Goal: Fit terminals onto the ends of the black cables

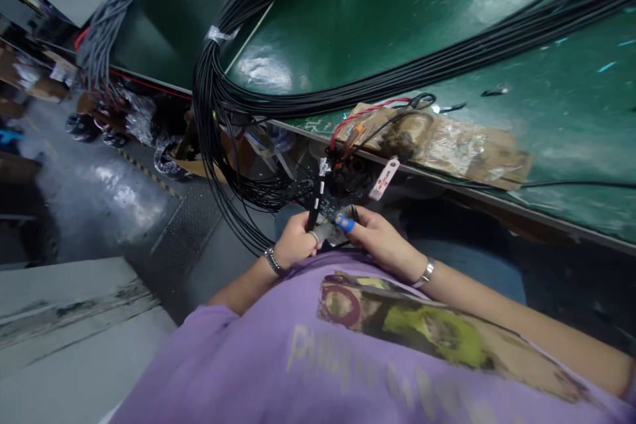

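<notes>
Black cable [315, 208], centre frame
Left hand [295, 242] grips it; right hand [385, 240] pinches grey strip [324, 231]. Likely stiff; best held near tip.

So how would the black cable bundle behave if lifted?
The black cable bundle would probably bend springily, given its broad curves. It's likely heavy, having many strands. It might drag, since part hangs past the green table.

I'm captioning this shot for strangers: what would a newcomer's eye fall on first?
First, the black cables, sweeping over the green bench and hanging past its near edge. Then the purple shirt filling the lower middle, and just above it the blue wrap on the right hand.
</notes>
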### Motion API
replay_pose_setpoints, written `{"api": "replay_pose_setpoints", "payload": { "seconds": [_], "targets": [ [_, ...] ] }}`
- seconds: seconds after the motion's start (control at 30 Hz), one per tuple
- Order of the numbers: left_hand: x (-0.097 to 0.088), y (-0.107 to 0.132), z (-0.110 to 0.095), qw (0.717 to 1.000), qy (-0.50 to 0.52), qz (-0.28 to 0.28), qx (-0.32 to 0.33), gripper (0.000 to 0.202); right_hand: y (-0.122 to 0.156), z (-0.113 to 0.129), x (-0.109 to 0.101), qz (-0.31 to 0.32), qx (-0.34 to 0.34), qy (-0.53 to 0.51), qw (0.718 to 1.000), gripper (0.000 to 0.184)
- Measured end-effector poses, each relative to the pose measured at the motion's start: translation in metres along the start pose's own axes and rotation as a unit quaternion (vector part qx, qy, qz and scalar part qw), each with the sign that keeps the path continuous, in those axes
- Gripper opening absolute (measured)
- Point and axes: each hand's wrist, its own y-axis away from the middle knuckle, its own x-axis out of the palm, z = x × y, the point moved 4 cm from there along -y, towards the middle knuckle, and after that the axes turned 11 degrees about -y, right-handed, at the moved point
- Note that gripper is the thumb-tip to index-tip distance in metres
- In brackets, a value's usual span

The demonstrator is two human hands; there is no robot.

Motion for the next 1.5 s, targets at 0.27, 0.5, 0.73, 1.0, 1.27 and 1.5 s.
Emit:
{"api": "replay_pose_setpoints", "payload": {
  "seconds": [0.27, 0.5, 0.73, 1.0, 1.27, 1.5],
  "targets": [
    [0.003, -0.001, 0.001, 0.999, 0.034, 0.020, -0.010, 0.039, -0.002, -0.007, -0.001, 0.017, 0.063, -0.110, 0.992, 0.035],
    [0.008, -0.002, 0.004, 0.988, 0.109, 0.100, -0.051, 0.044, -0.002, -0.012, 0.002, 0.051, 0.171, -0.214, 0.960, 0.027],
    [0.007, -0.004, 0.007, 0.985, 0.137, 0.089, -0.054, 0.045, -0.002, -0.007, 0.001, 0.035, 0.062, -0.116, 0.991, 0.036],
    [0.009, -0.001, 0.011, 0.949, 0.237, 0.175, -0.115, 0.033, -0.001, -0.005, 0.001, 0.088, 0.101, -0.087, 0.987, 0.030],
    [0.008, 0.004, -0.002, 0.991, 0.035, 0.123, -0.044, 0.042, 0.000, -0.012, -0.007, 0.100, 0.194, -0.072, 0.973, 0.020],
    [0.003, 0.000, -0.002, 0.993, 0.051, 0.098, -0.051, 0.048, 0.005, 0.003, -0.009, 0.068, 0.029, 0.020, 0.997, 0.030]
  ]
}}
